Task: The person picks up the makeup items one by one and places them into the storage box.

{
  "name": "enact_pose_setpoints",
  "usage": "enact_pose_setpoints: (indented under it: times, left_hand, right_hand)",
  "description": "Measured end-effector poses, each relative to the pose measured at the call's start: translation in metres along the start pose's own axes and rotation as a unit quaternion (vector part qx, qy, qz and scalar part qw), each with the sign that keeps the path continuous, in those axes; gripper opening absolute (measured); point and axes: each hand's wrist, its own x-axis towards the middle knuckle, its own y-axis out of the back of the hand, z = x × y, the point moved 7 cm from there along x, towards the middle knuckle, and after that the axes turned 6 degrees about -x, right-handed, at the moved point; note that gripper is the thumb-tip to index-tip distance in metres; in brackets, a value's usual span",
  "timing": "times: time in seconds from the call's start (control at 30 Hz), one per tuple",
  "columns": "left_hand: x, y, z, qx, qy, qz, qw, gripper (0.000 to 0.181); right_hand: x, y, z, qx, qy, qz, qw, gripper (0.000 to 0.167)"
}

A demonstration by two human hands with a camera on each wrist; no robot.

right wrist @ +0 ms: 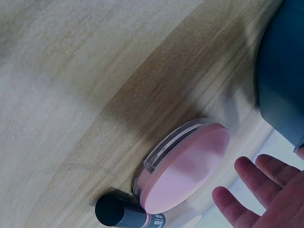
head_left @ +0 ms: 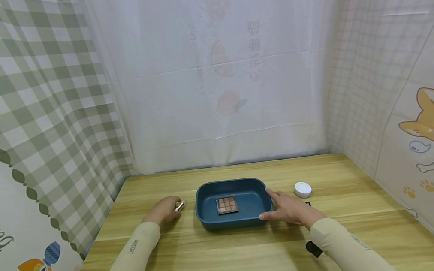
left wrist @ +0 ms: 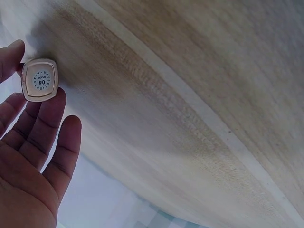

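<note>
My left hand (head_left: 164, 210) pinches a small silvery bottle (head_left: 180, 205) left of the blue tray (head_left: 213, 226); in the left wrist view its squarish labelled end (left wrist: 40, 80) sits between thumb and fingers of the hand (left wrist: 33, 156). A palette of brown shades (head_left: 227, 204) lies inside the tray. At the tray's right end my right hand (head_left: 289, 209) touches the rim with spread fingers. In the right wrist view that hand (right wrist: 270, 194) shows beside the tray (right wrist: 285, 80), its fingers extended, with a pink round compact (right wrist: 185, 168) near them.
A round white container (head_left: 302, 189) stands on the table right of the tray. Beside my right forearm lies a black item (head_left: 314, 249). In the right wrist view a dark-capped tube (right wrist: 121, 211) lies against the compact. Curtains (head_left: 219, 75) enclose the table's back and sides.
</note>
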Motion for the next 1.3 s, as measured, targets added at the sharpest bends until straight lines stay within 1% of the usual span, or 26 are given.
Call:
enact_pose_setpoints:
  times: [0.13,0.77,1.07,1.3]
  left_hand:
    - [-0.0007,0.0007,0.0022,0.005,-0.008,0.002,1.0000,0.035]
    - [-0.0023,0.0008,0.0048,0.005,-0.015,0.008,0.9998,0.032]
    - [-0.0007,0.0008,0.0028,-0.003,-0.010,0.016,0.9998,0.029]
    - [0.0010,0.0012,-0.0008,-0.021,-0.002,0.019,0.9996,0.022]
  right_hand:
    - [0.0004,-0.0006,0.0004,0.000,-0.001,-0.001,1.0000,0.114]
    - [0.0000,-0.0011,0.0020,0.001,-0.011,-0.002,0.9999,0.113]
    - [-0.0003,-0.0011,0.0023,0.005,-0.012,-0.004,0.9999,0.114]
    - [0.0003,-0.0019,0.0029,0.002,-0.010,-0.004,0.9999,0.113]
